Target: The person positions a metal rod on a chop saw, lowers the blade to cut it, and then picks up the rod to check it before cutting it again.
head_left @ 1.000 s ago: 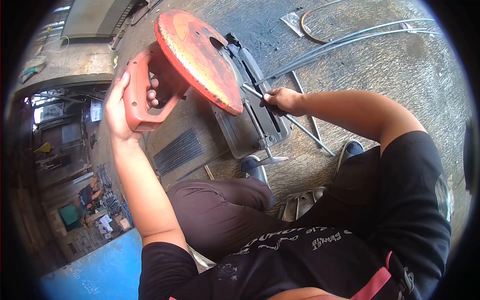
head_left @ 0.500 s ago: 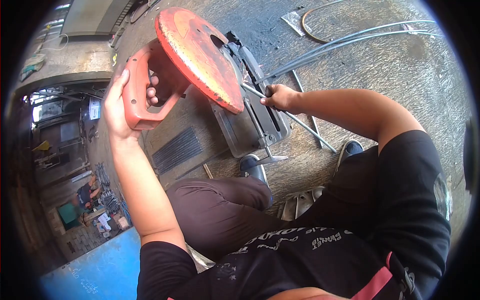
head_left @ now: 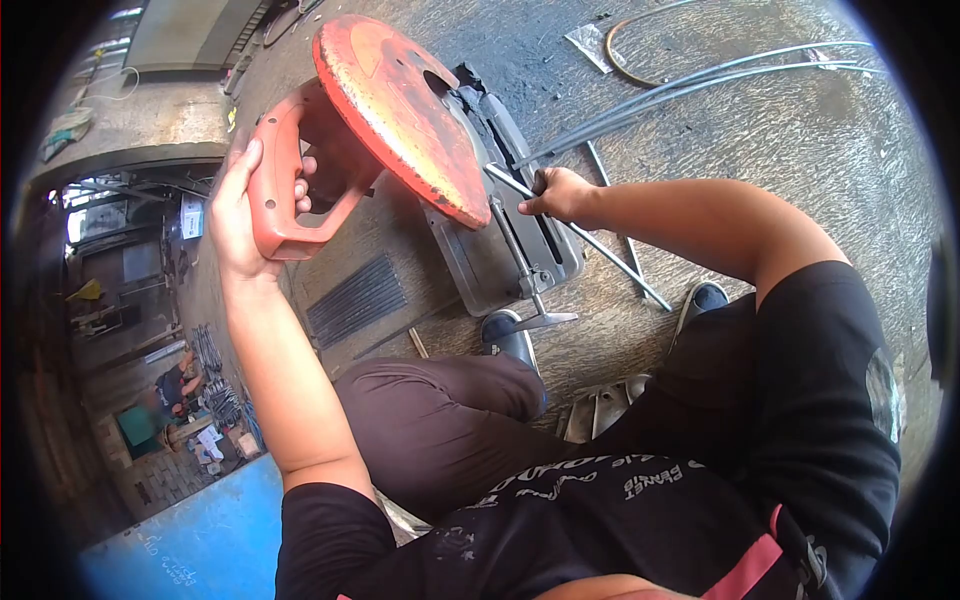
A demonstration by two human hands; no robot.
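Observation:
My left hand [head_left: 240, 210] is wrapped round the red D-shaped handle [head_left: 275, 190] of a cut-off saw. The saw's round, worn red-orange guard [head_left: 400, 120] stands over its grey metal base [head_left: 480, 265], which rests on the floor. My right hand [head_left: 555, 195] is closed round a thin metal rod [head_left: 610, 256] beside the guard. One end of the rod lies over the base near the guard's edge, and the other reaches down toward my foot. A clamp screw with a handle [head_left: 545, 320] sits at the near end of the base.
Long metal rods [head_left: 690, 82] stretch to the upper right, near a curved hose [head_left: 612, 50]. A bundle of dark rods [head_left: 357, 298] lies left of the base. At the lower left are a blue panel [head_left: 190, 530] and another person [head_left: 175, 385] in the distance.
The rod in my right hand has shifted very slightly and the spark-like bright spot at its upper end is gone. My left hand keeps its hold on the handle.

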